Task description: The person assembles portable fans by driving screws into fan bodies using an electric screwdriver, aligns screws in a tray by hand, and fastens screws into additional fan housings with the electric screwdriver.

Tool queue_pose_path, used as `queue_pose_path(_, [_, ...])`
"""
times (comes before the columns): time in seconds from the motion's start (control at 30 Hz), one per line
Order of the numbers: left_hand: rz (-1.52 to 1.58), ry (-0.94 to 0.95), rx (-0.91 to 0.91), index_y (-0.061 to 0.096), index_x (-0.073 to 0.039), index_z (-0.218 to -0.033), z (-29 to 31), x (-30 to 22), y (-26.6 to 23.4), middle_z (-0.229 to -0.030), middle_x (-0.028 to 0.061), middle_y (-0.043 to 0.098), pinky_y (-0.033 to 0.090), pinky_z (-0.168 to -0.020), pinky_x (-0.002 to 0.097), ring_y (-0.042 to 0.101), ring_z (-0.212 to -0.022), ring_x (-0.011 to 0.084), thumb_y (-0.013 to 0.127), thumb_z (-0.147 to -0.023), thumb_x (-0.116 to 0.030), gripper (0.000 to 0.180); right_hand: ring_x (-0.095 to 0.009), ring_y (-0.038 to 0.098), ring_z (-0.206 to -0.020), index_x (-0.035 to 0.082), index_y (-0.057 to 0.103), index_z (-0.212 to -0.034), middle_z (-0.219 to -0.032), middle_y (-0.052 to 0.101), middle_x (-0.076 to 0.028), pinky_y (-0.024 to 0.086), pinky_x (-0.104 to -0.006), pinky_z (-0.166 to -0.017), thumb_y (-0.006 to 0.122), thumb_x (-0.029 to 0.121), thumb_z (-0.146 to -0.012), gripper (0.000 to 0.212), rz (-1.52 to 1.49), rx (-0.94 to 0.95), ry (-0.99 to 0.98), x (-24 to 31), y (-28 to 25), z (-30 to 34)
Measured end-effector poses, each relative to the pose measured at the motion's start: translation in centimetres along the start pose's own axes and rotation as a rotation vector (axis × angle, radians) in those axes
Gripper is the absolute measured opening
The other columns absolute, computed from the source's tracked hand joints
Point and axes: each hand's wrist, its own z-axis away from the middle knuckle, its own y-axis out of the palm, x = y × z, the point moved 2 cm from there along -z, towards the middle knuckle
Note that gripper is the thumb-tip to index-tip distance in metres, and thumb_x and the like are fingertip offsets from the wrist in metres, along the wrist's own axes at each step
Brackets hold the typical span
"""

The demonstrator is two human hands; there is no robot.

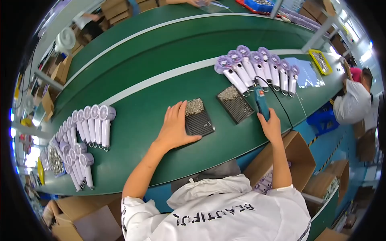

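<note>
A teal corded tool (261,103) is gripped by the right hand (271,124), its fingers closed around the nearer end of the body. The left hand (172,127) is spread wide, laid against the left side of the left tray (198,126), with the thumb stretched along the near edge.

The tool is slim and rounded, marked by an orange-red spot near its far end; a black cord (280,102) is looped from that end and run down to the right. Its bit cannot be made out. It is held at the right of the right tray (242,111), and the fan handles beyond are partly overlapped by it.

Both of the 2 trays are black, rectangular and set at a slant on the green table (140,144), well within reach of the hands. Their surfaces are dotted with a close grid of small holes. In each, the far part is filled with small, shiny, silvery to brassy pieces, while the near part is left mostly dark; a few bright pieces are scattered near the right edge of the left tray.

Lilac-and-white handheld fans are grouped on both sides: a right group (275,72) beyond the tool, and a left group (93,124) well apart from the left hand.
</note>
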Motion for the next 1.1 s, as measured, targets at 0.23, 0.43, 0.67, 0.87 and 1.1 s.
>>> queue_pose_path(0.23, [-0.009,-0.198,-0.167,0.023,0.005,-0.154,4.5,0.5,-0.1,-0.153,0.0296,0.031,0.031,-0.118,0.0514,0.033,-0.141,0.0470,0.091,-0.063,-0.045,0.124,-0.021,0.062,-0.073,-0.004,0.064,-0.115,-0.082,0.067,-0.014,0.051,-0.0353,-0.071,0.074,0.024,-0.092,0.038,-0.314,0.029,0.153,3.2,-0.8,1.1])
queue_pose_path(0.43, [-0.054,-0.206,-0.149,0.018,0.007,-0.156,4.4,1.4,0.0,-0.158,0.0316,0.024,0.024,-0.122,0.0526,0.025,-0.148,0.0480,0.087,-0.068,-0.054,0.127,-0.039,0.067,-0.082,-0.003,0.066,-0.117,-0.089,0.069,-0.022,0.051,-0.0446,-0.076,0.072,0.031,-0.092,0.042,0.022,-0.150,-0.015,-0.9,0.1,-1.2])
queue_pose_path(0.67, [-0.187,0.025,-0.153,0.028,0.009,-0.153,0.4,2.0,-1.0,-0.160,0.0303,0.027,0.016,-0.125,0.0516,0.022,-0.152,0.0433,0.060,-0.092,-0.061,0.098,-0.040,0.067,-0.092,0.001,0.065,-0.122,-0.100,0.070,-0.021,0.051,-0.0471,-0.083,0.071,0.034,-0.091,0.046,0.137,-0.161,0.060,-2.2,-0.3,-2.3])
queue_pose_path(0.87, [-0.162,0.057,-0.029,0.030,0.018,-0.148,3.1,-2.0,2.1,-0.158,0.0372,0.025,0.019,-0.124,0.0508,0.023,-0.151,0.0466,0.058,-0.095,-0.059,0.098,-0.041,0.066,-0.104,-0.002,0.062,-0.129,-0.114,0.069,-0.023,0.051,-0.0452,-0.092,0.070,0.035,-0.092,0.053,0.178,-0.258,0.018,-3.7,0.7,-2.7])
queue_pose_path(1.1, [0.119,-0.080,-0.421,0.059,-0.002,-0.132,1.2,2.3,-2.6,-0.135,0.0208,0.055,0.043,-0.109,0.0460,0.051,-0.129,0.0396,0.071,-0.090,-0.015,0.046,-0.040,0.065,-0.112,-0.005,0.059,-0.134,-0.122,0.067,-0.026,0.050,-0.0432,-0.097,0.071,0.038,-0.092,0.062,0.161,-0.210,0.121,-3.6,0.5,-3.2])
